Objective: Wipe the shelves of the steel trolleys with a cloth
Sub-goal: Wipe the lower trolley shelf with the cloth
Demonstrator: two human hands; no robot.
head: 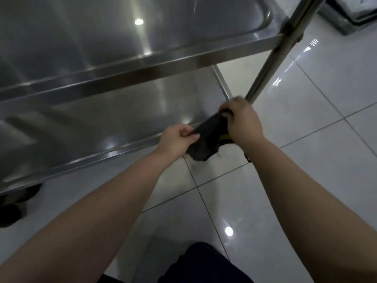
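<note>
White tiled floor (306, 180), glossy, fills the right side and bottom of the view. Steel trolley (142, 64) takes the upper left: upper shelf (81, 43) with raised rim, lower shelf (91, 119) beneath it, both reflecting ceiling lights. Tilted steel post (271, 60) runs down the trolley's right front corner. Steel bin-like object (350, 15) in the far top right corner, partly cut off. Dark trouser leg (204, 264) at the bottom edge. Black caster wheel (12, 209) under the lower shelf's left front corner.

Both bare forearms reach forward. Right hand (242, 121) is at the foot of the post, fingers curled, gripping the top end of the cloth. Left hand (175, 139) pinches the cloth's other end between thumb and fingers. Dark grey cloth (206, 139) hangs bunched between the two hands, just off the lower shelf's right front corner, above the floor, not on either shelf. Small yellow patch beside the right wrist; can't tell what it belongs to.
</note>
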